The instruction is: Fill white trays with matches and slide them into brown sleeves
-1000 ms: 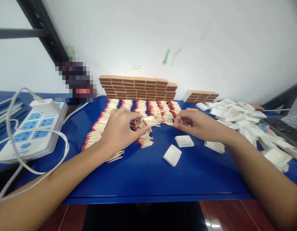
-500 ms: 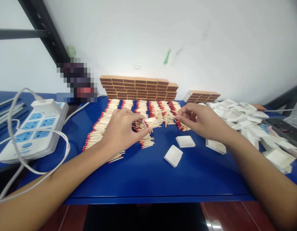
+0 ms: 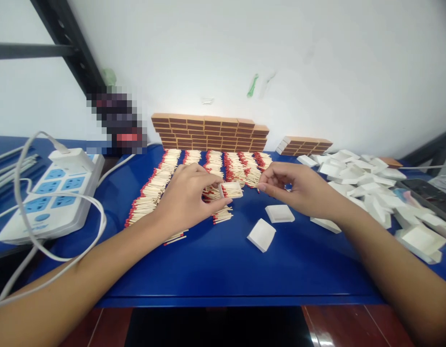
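My left hand grips a small white matchbox tray by its left end, thumb in front and fingers behind. Red-headed matches lie inside the tray. To its right, my right hand is closed in a pinch, with a red match head showing at the fingertips; how many matches it holds is hidden. Rows of loose matches spread behind and around the left hand. Two white trays rest on the blue table in front of the right hand, and another lies partly under the right wrist.
Brown matchboxes are stacked against the wall, with a smaller stack to the right. A heap of white trays covers the right side, beside a dark phone. A power strip with white cables lies left, near my forearm.
My right hand has moved left and slightly down from the rightmost match row toward the held tray. My left hand and its tray have shifted slightly right and down.
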A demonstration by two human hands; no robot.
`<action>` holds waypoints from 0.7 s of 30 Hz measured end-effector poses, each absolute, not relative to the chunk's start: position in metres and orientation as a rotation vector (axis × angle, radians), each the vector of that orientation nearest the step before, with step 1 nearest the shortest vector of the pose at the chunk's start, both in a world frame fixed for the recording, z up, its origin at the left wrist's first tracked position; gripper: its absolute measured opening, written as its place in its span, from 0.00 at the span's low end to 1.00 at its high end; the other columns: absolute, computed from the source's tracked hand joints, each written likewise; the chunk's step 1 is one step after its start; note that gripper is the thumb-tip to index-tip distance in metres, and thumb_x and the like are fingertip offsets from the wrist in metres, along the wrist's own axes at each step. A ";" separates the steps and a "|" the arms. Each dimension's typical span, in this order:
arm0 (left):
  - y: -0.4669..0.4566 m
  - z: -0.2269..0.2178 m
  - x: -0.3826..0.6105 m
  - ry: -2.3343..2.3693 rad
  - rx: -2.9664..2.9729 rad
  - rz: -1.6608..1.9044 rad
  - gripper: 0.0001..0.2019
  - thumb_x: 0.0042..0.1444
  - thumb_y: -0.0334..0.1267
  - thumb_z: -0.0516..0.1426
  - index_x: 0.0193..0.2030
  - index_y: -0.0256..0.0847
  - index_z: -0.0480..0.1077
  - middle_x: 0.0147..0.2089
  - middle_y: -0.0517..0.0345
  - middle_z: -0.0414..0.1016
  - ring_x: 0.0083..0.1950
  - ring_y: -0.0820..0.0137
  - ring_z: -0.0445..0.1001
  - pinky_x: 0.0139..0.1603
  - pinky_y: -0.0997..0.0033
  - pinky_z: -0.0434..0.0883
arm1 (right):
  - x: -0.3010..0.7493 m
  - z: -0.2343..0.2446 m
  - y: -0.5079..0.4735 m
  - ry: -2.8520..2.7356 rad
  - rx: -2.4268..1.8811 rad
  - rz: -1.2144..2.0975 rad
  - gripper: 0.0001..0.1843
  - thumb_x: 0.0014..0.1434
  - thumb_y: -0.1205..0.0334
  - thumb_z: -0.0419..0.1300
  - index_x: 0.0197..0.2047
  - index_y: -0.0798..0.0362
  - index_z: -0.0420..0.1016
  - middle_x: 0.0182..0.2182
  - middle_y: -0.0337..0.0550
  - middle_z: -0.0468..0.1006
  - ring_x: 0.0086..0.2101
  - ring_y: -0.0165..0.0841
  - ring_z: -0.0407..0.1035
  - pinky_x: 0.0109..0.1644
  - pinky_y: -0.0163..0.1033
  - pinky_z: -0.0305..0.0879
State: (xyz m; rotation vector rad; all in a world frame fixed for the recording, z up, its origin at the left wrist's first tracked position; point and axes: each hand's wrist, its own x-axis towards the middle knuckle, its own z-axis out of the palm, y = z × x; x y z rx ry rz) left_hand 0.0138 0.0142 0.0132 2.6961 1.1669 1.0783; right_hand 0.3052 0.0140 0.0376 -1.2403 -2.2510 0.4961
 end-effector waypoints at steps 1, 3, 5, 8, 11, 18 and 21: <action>0.014 0.013 0.014 1.151 2.704 1.073 0.14 0.60 0.47 0.71 0.48 0.42 0.83 0.36 0.58 0.84 0.44 0.60 0.80 0.50 0.58 0.70 | 0.306 0.037 0.015 -2.263 -1.247 0.464 0.17 0.69 0.44 0.64 0.37 0.48 0.78 0.26 0.38 0.74 0.27 0.33 0.66 0.31 0.42 0.61; 0.013 0.013 0.014 1.140 2.704 1.074 0.14 0.59 0.46 0.71 0.47 0.42 0.83 0.36 0.59 0.84 0.45 0.60 0.80 0.51 0.57 0.69 | 0.307 0.035 0.016 -2.271 -1.254 0.455 0.17 0.69 0.44 0.64 0.37 0.48 0.78 0.26 0.38 0.74 0.26 0.32 0.65 0.31 0.42 0.61; 0.013 0.013 0.014 1.139 2.697 1.081 0.14 0.59 0.46 0.71 0.47 0.42 0.83 0.36 0.59 0.84 0.45 0.60 0.80 0.51 0.57 0.69 | 0.308 0.035 0.015 -2.263 -1.249 0.507 0.17 0.70 0.44 0.63 0.37 0.48 0.78 0.26 0.38 0.74 0.27 0.32 0.66 0.32 0.41 0.62; 0.012 0.013 0.014 1.126 2.696 1.063 0.15 0.59 0.46 0.72 0.49 0.41 0.83 0.38 0.58 0.85 0.45 0.60 0.80 0.52 0.57 0.70 | 0.306 0.036 0.013 -2.253 -1.228 0.546 0.17 0.69 0.43 0.64 0.37 0.48 0.78 0.27 0.39 0.75 0.28 0.33 0.66 0.32 0.41 0.62; 0.013 0.013 0.014 1.108 2.691 1.051 0.16 0.59 0.46 0.72 0.49 0.41 0.82 0.40 0.57 0.85 0.47 0.60 0.80 0.53 0.57 0.70 | 0.301 0.036 0.012 -2.274 -1.177 0.551 0.16 0.70 0.46 0.64 0.36 0.48 0.78 0.26 0.38 0.75 0.26 0.32 0.66 0.30 0.40 0.62; 0.014 0.012 0.013 1.071 2.719 1.049 0.13 0.60 0.46 0.71 0.47 0.42 0.83 0.40 0.56 0.84 0.47 0.60 0.79 0.52 0.58 0.71 | 0.297 0.035 0.010 -2.340 -1.152 0.580 0.14 0.71 0.49 0.63 0.36 0.48 0.77 0.25 0.37 0.74 0.26 0.31 0.65 0.30 0.39 0.61; 0.014 0.011 0.014 1.055 2.716 1.044 0.15 0.59 0.46 0.71 0.48 0.41 0.83 0.40 0.56 0.85 0.47 0.60 0.79 0.52 0.57 0.71 | 0.295 0.035 0.009 -2.354 -1.163 0.582 0.14 0.71 0.50 0.62 0.36 0.48 0.77 0.26 0.38 0.74 0.26 0.31 0.64 0.30 0.39 0.62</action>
